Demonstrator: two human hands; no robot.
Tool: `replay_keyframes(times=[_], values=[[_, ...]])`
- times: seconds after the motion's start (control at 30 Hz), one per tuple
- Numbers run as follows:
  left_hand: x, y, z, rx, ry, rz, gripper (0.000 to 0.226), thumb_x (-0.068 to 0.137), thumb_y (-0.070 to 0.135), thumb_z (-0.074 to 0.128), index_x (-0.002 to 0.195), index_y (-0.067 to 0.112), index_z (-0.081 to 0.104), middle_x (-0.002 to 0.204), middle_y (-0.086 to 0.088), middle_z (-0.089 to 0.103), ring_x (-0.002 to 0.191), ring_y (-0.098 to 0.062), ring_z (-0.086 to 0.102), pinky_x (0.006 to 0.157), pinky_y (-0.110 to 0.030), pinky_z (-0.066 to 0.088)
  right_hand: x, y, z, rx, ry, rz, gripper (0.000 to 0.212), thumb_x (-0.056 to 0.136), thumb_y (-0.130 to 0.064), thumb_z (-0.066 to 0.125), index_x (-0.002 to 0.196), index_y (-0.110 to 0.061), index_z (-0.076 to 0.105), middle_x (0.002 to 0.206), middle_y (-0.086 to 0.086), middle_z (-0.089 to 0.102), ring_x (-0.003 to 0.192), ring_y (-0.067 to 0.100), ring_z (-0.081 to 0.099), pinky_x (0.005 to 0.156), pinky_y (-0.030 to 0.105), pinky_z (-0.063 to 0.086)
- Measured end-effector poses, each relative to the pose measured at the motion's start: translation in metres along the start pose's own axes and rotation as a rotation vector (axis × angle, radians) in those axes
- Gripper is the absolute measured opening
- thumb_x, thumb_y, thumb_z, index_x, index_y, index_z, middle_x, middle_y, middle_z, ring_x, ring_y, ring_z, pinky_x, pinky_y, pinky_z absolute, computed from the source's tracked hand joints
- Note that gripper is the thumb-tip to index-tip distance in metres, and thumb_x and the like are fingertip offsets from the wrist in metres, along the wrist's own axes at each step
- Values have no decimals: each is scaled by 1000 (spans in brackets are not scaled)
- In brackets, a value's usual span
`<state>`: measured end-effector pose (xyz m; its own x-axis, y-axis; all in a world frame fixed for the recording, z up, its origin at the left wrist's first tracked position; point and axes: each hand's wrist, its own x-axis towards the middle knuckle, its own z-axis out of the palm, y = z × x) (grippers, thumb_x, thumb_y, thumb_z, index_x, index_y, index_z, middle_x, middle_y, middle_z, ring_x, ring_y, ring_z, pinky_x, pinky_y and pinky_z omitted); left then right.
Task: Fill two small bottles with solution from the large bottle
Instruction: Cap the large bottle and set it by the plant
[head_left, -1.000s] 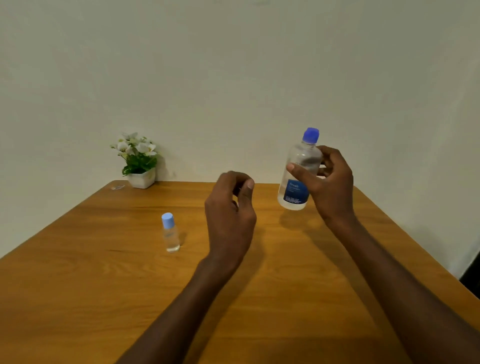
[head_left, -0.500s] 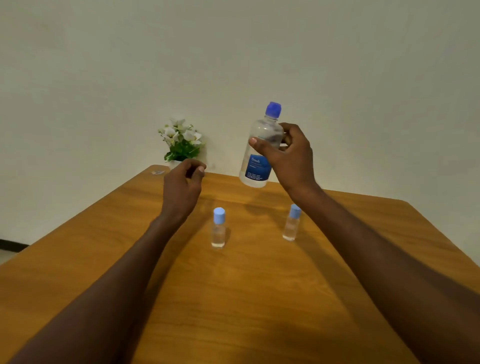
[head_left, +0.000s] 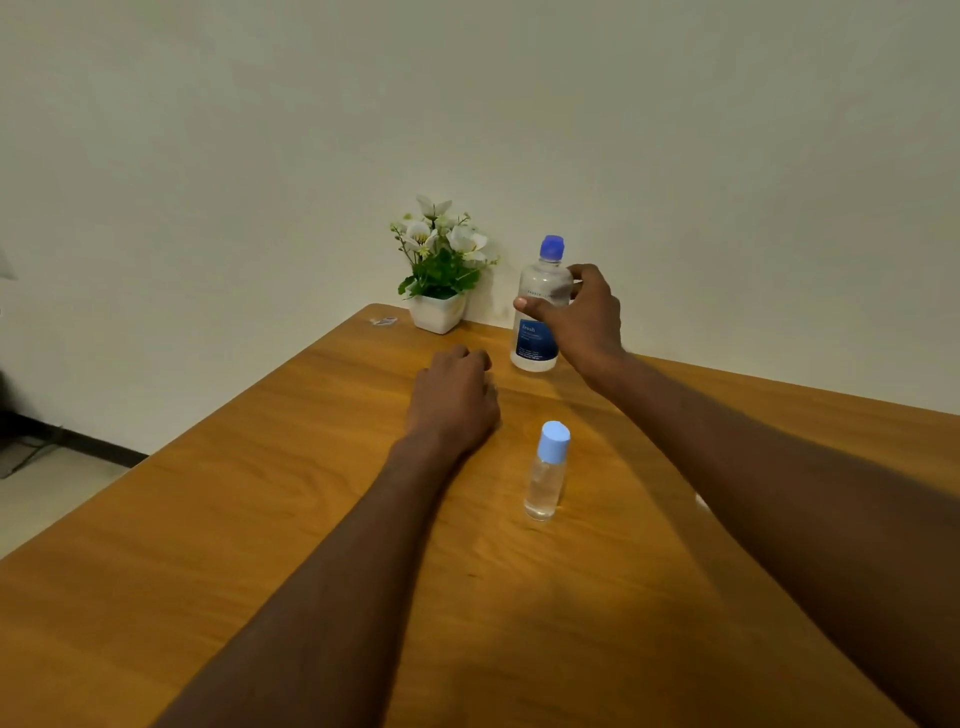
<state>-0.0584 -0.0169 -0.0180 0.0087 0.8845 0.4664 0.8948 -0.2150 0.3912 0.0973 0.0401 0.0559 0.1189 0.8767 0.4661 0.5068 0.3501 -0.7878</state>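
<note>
The large clear bottle (head_left: 537, 312), with a dark blue cap and a blue label, stands upright on the wooden table (head_left: 260, 545) near the far edge. My right hand (head_left: 582, 317) grips it round the upper body. One small clear bottle (head_left: 546, 475) with a light blue cap stands upright in the middle of the table, between my forearms. My left hand (head_left: 454, 402) rests knuckles-up on the table just left of the large bottle, fingers curled under and holding nothing. The second small bottle is hidden behind my right forearm.
A white pot of artificial white flowers (head_left: 440, 270) stands at the table's far corner against the wall. A small clear scrap (head_left: 383, 320) lies to the left of the pot. The table's left edge drops to the floor (head_left: 47, 488).
My right hand has lowered the large bottle from mid-air onto the table near the flower pot. My left hand has come down onto the table. The view has shifted left.
</note>
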Motion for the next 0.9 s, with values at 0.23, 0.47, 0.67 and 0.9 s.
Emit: replay_keyframes(times=[0.23,0.47,0.67,0.9], values=[[3,-3,3,11,-21,-29,22,99,32,61,112,16,69,112,-4,61,106,-23,56,93,-47,53,22,22,21,-18,38,41,74,79,-34,90,138,-12,51,134,8,64,116,24,63,93,35,53],[2,-2,1,3,-24,-38,23,100,33,61,114,16,69,115,-3,61,109,-22,55,94,-45,51,24,36,34,-55,66,69,67,84,-28,86,139,-11,52,137,9,65,122,26,64,98,37,53],[2,0,1,12,-25,-48,23,101,33,59,115,18,68,119,-3,60,113,-23,53,96,-44,49,22,54,44,-85,64,168,62,84,-29,86,134,-10,54,134,10,67,121,27,66,96,37,53],[1,1,0,20,-29,-45,24,101,34,59,118,18,67,122,-3,59,115,-22,52,98,-44,48,27,67,46,-158,62,272,59,80,-37,89,124,-10,61,126,8,67,113,22,65,85,30,50]])
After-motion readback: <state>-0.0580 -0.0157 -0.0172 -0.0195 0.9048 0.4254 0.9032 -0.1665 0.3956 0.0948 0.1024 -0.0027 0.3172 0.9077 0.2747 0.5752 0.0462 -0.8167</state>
